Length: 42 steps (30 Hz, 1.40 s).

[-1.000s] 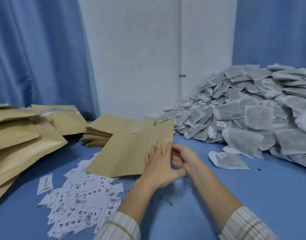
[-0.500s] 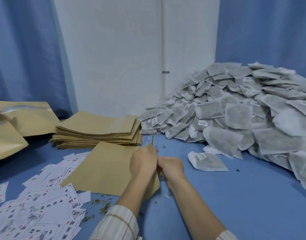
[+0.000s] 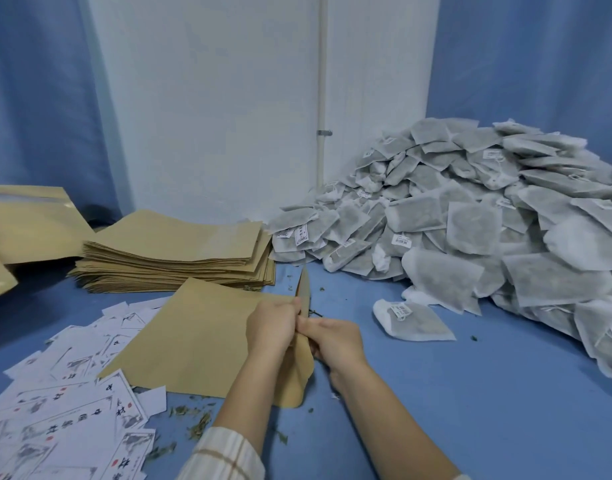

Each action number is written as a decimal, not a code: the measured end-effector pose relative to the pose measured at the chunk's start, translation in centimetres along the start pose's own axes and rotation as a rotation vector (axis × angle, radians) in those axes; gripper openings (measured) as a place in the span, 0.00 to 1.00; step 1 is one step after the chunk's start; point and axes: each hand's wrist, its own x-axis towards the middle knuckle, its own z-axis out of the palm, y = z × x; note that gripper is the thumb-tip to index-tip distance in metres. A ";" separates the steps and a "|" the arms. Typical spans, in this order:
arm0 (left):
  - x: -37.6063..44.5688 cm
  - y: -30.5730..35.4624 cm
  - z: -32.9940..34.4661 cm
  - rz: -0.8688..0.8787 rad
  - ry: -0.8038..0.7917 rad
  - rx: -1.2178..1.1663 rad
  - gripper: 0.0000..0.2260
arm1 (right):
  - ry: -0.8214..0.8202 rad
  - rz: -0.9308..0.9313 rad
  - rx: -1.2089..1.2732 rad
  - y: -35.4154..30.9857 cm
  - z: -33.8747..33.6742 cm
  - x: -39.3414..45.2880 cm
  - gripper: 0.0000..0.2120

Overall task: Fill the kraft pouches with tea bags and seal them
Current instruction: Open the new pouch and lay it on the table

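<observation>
Both hands, left hand (image 3: pixel 271 325) and right hand (image 3: pixel 332 341), pinch the kraft pouch (image 3: pixel 200 341) mouth between them. Peel both walls fully apart before reaching right for a tea bag (image 3: pixel 413 320).

Cream sleeve (image 3: pixel 225 455) with brown check stripes.
</observation>
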 end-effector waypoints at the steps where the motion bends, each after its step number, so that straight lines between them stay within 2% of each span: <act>1: 0.1 0.1 -0.1 -0.021 0.003 -0.027 0.12 | -0.018 -0.004 0.014 0.1 0.1 0.0 0.10; 3: 0.1 0.3 -0.4 -0.052 0.024 -0.039 0.12 | -0.038 -0.010 0.032 0.1 0.1 -0.1 0.12; 6: -0.2 0.3 -0.5 0.001 0.017 -0.045 0.11 | -0.043 -0.027 0.022 0.2 0.3 -0.3 0.14; 8: -0.6 0.3 -0.5 0.088 -0.004 0.003 0.12 | -0.031 -0.032 0.041 0.3 0.3 -0.4 0.12; 11: -0.9 0.4 -0.4 0.252 -0.005 0.149 0.15 | -0.071 0.011 0.211 0.4 0.0 -0.4 0.11; 13: -1.0 0.5 -0.5 0.298 0.008 0.182 0.15 | -0.080 0.017 0.261 0.2 -0.1 -0.4 0.12; 14: -1.0 0.5 -0.5 0.303 0.004 0.179 0.15 | -0.052 -0.012 0.172 0.3 -0.1 -0.3 0.12; 17: -1.2 0.4 -0.7 0.286 -0.060 0.160 0.12 | 0.119 -0.172 -0.295 -0.1 0.1 -0.2 0.09; 19: -1.3 0.5 -1.0 0.256 -0.107 0.160 0.10 | 0.131 -0.245 -0.423 -0.5 0.1 -0.3 0.08; 21: -1.2 0.5 -1.0 0.226 -0.150 0.147 0.08 | 0.100 -0.303 -0.553 -0.9 -0.2 -0.3 0.14; 24: -1.1 0.6 -0.3 0.254 -0.118 0.230 0.08 | 0.182 -0.356 -0.684 -1.0 -0.3 -0.1 0.21; 27: -1.2 0.4 0.4 0.247 -0.082 0.225 0.10 | 0.258 -0.270 -0.598 -0.4 -0.2 0.2 0.23; 30: -1.3 -0.1 0.3 0.165 -0.068 0.154 0.11 | 0.295 -0.031 -0.275 0.2 -0.4 0.7 0.22; 33: -1.5 -0.1 0.2 0.050 -0.102 -0.093 0.09 | 0.282 0.152 0.071 0.1 -0.8 1.2 0.12; 35: -1.6 0.2 0.1 -0.017 -0.122 -0.228 0.11 | 0.272 0.170 0.143 -0.2 -1.0 1.1 0.13; 37: -1.8 0.6 -0.2 0.024 -0.094 -0.152 0.09 | 0.286 0.083 0.021 -0.5 -1.2 0.9 0.16; 40: -2.2 2.1 -1.0 0.235 0.018 0.174 0.08 | 0.312 -0.265 -0.441 -1.9 -1.6 0.3 0.17; 42: -3.2 3.5 -1.1 0.347 0.078 0.393 0.08 | 0.328 -0.438 -0.634 -3.0 -1.9 0.2 0.14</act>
